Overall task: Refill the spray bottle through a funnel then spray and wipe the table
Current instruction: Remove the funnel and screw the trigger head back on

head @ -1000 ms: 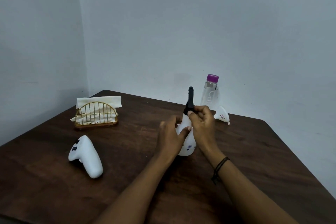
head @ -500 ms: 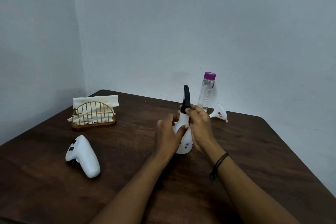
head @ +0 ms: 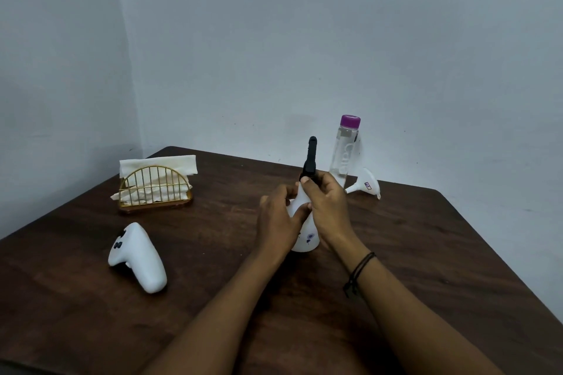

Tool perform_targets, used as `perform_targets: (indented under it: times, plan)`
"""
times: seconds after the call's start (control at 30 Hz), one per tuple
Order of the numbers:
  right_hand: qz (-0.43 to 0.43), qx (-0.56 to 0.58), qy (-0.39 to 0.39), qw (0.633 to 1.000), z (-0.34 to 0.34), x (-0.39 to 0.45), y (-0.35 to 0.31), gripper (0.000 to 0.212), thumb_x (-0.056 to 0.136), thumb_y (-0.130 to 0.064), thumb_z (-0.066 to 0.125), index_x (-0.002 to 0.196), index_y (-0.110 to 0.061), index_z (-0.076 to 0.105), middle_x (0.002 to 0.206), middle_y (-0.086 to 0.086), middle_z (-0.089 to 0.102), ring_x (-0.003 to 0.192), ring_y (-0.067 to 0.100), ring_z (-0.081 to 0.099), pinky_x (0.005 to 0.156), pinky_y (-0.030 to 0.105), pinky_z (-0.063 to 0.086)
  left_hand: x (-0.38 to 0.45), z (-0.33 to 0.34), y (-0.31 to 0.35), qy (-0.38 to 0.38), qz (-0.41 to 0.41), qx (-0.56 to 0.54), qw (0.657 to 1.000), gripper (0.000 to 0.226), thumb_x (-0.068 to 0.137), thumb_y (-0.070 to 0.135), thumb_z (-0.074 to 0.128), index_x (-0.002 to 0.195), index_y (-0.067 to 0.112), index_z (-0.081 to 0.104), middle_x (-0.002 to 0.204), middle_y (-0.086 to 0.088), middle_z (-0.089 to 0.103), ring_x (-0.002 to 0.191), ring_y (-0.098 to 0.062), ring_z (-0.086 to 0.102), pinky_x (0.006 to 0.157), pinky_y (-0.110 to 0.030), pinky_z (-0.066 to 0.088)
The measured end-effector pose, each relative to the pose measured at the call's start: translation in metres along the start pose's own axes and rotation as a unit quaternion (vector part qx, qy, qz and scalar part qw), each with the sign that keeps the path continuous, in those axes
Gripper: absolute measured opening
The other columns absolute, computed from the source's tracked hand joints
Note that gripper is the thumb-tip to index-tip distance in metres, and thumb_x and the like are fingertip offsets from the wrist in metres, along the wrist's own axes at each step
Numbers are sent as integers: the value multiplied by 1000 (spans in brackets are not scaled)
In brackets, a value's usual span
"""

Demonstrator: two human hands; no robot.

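Observation:
A white spray bottle (head: 307, 239) with a black spray head (head: 310, 156) stands upright on the dark wooden table (head: 426, 253). My left hand (head: 275, 221) wraps the bottle's body. My right hand (head: 327, 202) grips the base of the black spray head at the neck. Behind them stands a clear water bottle (head: 344, 155) with a purple cap. A white funnel (head: 367, 186) lies on its side just to its right. Folded white napkins sit in a gold wire holder (head: 155, 190) at the back left.
A white handheld controller (head: 137, 257) lies on the table at the left, in front of the napkin holder. Pale walls meet in a corner behind the table. The table's right edge slopes away near the funnel.
Both hands stay on the spray bottle; my right hand's fingers have shifted slightly around the black head. The view has drifted a little, and nothing else on the table has moved.

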State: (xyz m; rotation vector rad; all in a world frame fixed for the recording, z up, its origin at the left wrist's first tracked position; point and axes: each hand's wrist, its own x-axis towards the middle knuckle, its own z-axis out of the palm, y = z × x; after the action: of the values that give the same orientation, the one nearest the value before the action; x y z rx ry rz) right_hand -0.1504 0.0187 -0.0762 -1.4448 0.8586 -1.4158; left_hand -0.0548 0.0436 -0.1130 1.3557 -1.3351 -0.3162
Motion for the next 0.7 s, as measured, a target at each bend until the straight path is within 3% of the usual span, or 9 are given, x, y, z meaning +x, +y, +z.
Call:
perform_targets:
  times: [0.1,0.27,0.43,0.53,0.6,0.7]
  plan:
    - [0,-6,14,1000,-2,0,3,22,92,-20,68,111,-8,65,100,6,73,95,21,71,83,32,58,1,0,2,-8,-5,0,1000,28,84,32,70,108,24,59,103,7,59,105,-11,54,77,-24,48]
    - [19,24,-12,999,-2,0,-2,11,99,-16,56,97,-13,67,87,9,66,84,25,64,79,40,54,4,-2,-4,-18,-12,12,1000,36,78,50,66,106,27,63,103,8,66,104,-13,58,80,-34,53]
    - [-20,-9,23,999,-3,1,3,11,93,-18,66,101,-11,70,91,7,74,89,25,71,84,42,58,-2,2,4,-30,-1,10,1000,26,88,30,66,108,17,58,106,5,60,96,-9,57,71,-15,44]
    - [-11,2,50,999,-2,2,4,15,88,-17,73,99,-8,70,89,8,75,90,27,72,86,45,58,-4,3,6,-23,16,25,999,24,88,27,66,107,16,54,103,6,53,94,-7,52,68,-11,39]
    - [-9,13,57,998,-1,2,4,17,86,-17,75,98,-6,69,88,10,75,87,28,72,84,45,59,-3,3,6,-28,23,29,999,23,87,27,66,102,19,51,102,5,51,92,-8,51,67,-13,39]
    - [-23,-4,54,998,0,0,2,13,88,-15,72,96,-6,70,84,10,74,78,22,71,76,38,58,1,3,3,-22,21,17,999,30,78,42,66,92,21,49,95,4,53,89,-14,53,69,-28,49]
